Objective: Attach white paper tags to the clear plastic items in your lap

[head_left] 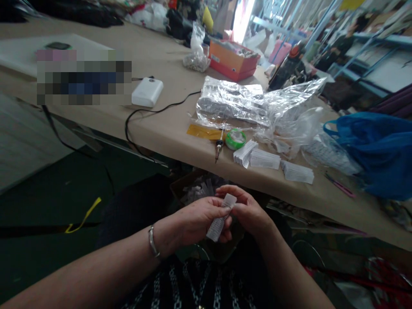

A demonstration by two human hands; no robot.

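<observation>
A narrow white printed strip (216, 228) is held over my lap, below the table's front edge. My left hand (206, 216) is closed on the strip, with the thumb lying across it. Beside its upper end is my right hand (252, 212), thumb and fingers drawn together at the strip's edge. Stacks of similar printed strips (264, 159) lie near the table edge, beside a green ring-shaped container (235, 139) and a pointed tool (219, 146). Under the table edge, a box holds many pale strips (198, 191).
Clear plastic packaging (231, 103), a blue bag (376, 150) and pink-handled scissors (341, 185) rest on the table (167, 133). A white power bank (147, 92), black cable and orange box (231, 60) are farther back. A person sits in the background.
</observation>
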